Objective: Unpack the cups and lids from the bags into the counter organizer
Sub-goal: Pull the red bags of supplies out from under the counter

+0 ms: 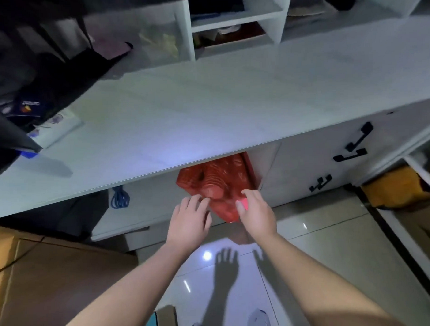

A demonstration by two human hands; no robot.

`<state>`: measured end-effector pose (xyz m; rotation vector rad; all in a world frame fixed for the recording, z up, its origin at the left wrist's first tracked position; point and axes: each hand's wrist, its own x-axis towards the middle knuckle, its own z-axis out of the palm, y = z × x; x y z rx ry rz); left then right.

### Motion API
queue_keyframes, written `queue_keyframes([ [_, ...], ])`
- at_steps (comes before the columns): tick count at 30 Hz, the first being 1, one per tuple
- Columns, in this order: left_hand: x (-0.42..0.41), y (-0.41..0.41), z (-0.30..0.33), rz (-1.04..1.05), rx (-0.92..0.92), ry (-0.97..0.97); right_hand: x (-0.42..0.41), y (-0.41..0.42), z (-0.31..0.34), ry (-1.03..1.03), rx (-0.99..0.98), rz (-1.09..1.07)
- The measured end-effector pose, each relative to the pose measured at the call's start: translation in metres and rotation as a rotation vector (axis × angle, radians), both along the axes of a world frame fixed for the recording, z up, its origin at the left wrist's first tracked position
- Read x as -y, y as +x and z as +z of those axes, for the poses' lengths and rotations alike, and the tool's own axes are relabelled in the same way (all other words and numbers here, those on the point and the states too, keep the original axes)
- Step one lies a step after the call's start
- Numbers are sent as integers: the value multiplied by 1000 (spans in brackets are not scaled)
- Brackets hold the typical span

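I see a long white smooth counter (pixel 231 108) running across my view. Near its left edge lies a white flat packet with purple print (pixel 58 127), beside a dark booklet (pixel 28 109). Along the back edge stands a white open-shelved organizer (pixel 233 23) with several compartments holding blurred items.

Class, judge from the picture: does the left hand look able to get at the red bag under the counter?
Probably yes. The left hand already has its fingertips at the red bag, which pokes out below the counter edge with nothing between.
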<state>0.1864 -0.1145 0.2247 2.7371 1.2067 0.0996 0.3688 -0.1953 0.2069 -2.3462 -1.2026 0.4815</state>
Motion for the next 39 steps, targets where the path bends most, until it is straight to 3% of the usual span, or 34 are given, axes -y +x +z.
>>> queue_keyframes([
  [5, -23, 22, -91, -39, 51, 120, -35, 19, -78, 123, 0, 9],
  [9, -39, 36, -152, -68, -4, 189, -63, 27, -132, 105, 73, 8],
  [15, -47, 43, -202, -49, -62, 206, -92, 32, -178, 80, 119, -53],
  [19, -52, 44, -212, -25, -45, 220, -98, 26, -190, 133, 37, -29],
  [23, -47, 40, -203, -42, -61, 197, -93, 19, -176, 211, -21, -82],
  [30, -17, 26, -159, -15, -24, 150, -58, -2, -114, 503, -64, 10],
  [39, 59, 7, -72, -6, 4, 41, 23, -14, -9, 405, -169, -52],
])
